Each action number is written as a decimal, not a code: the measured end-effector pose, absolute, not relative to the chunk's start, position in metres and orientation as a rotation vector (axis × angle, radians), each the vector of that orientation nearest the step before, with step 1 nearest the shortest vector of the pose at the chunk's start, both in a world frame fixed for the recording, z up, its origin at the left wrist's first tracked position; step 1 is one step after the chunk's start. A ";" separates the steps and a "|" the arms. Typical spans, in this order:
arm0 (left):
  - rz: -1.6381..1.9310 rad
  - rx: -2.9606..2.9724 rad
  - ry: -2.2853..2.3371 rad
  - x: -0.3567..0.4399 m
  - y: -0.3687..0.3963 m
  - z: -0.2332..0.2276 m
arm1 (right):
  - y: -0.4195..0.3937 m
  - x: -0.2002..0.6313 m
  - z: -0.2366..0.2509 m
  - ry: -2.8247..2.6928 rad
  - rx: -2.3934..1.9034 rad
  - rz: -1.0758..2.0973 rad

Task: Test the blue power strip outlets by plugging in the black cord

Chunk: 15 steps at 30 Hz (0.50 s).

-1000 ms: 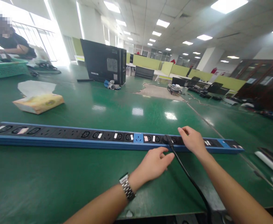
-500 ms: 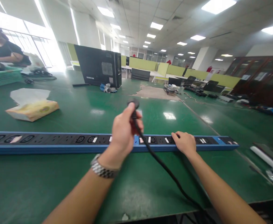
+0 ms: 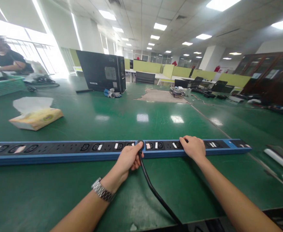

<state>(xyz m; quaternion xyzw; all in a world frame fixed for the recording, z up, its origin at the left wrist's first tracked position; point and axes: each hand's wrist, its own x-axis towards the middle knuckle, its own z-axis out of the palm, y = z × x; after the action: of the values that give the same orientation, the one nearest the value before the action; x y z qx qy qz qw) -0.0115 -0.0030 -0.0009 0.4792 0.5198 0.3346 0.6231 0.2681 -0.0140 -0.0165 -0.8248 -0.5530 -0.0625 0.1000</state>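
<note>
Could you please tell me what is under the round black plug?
Beneath the round black plug, a blue panel of the long blue-and-black power strip shows at the edge; socket holes and any prongs are hidden.

You have two grips at the table (image 3: 143, 130): one left grip (image 3: 125, 159) and one right grip (image 3: 193, 147). Count one watch (image 3: 103, 190) on your left wrist. Before you are one power strip (image 3: 107, 149), one plug (image 3: 141, 148) and one black cord (image 3: 153, 190). Left of you, count one tissue pack (image 3: 36, 118) and, farther left, one green basket (image 3: 6, 87). On the far side you have one computer tower (image 3: 100, 71) and one bundle of gloves (image 3: 112, 93). You share the scene with one other person (image 3: 7, 60), far left.
</note>
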 end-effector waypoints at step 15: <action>1.375 0.979 0.910 -0.053 -0.014 0.069 | -0.016 0.267 -0.015 -1.607 -2.406 -0.202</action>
<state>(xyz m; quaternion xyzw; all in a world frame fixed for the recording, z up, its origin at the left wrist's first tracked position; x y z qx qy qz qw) -0.0530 -0.0139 0.0691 0.4178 0.3885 0.5868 0.5746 0.2674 -0.0158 -0.0155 -0.8236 -0.5499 -0.0691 0.1203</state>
